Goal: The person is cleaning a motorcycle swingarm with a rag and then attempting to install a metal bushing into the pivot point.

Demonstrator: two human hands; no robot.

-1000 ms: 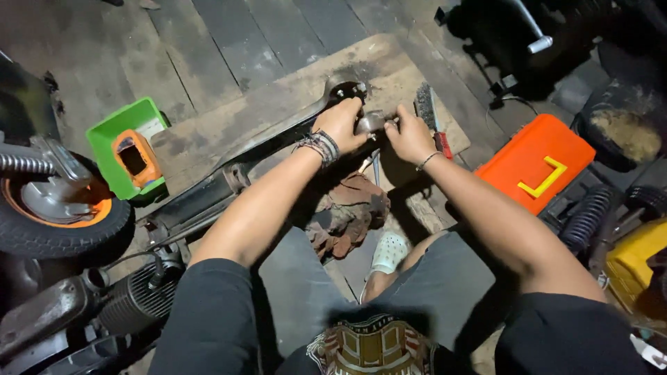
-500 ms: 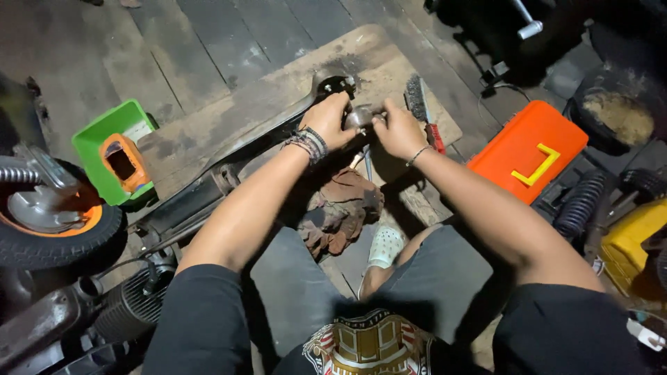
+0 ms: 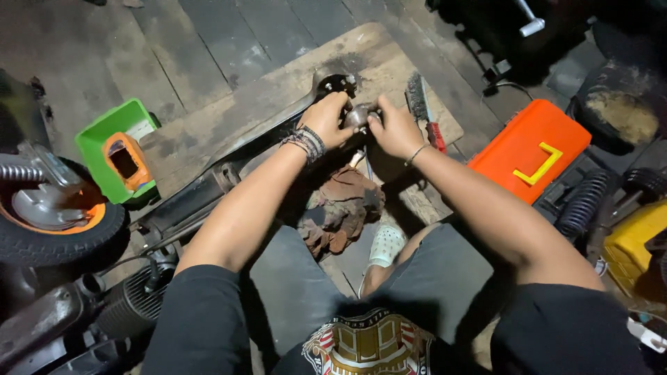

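1. A wooden floor [image 3: 208, 42] of dark planks runs under everything in the head view.
2. A worn wooden board [image 3: 278, 90] lies flat on the floor, slanting from lower left to upper right, and carries the work.
3. A wheel [image 3: 48, 229] with a black tyre and an orange hub sits at the left edge, partly cut off by the frame.
4. An orange case [image 3: 528, 149] with a yellow latch lies to the right of the board, lid closed.
5. A green tray [image 3: 114, 146] stands left of the board and holds an orange part.
6. A long dark metal arm [image 3: 243, 146] lies along the board, and its far end reaches the round part at the top.
7. A brown rag [image 3: 344, 208] lies bunched on the near edge of the board, directly below the two hands.
8. A wire brush [image 3: 420, 104] with a red handle lies on the board, just beside the right hand on its outer side.
9. The left hand [image 3: 326, 118], with cord bracelets at the wrist, has its fingers curled closed round the left side of the small metal part.
10. The right hand [image 3: 392, 128], with a thin bracelet at the wrist, has its fingers closed on the same part from the right.
11. The small metal part [image 3: 360, 114], round and grey, sits between the two hands above the board's far half, near the end of the metal arm. Whether it touches the arm cannot be told.
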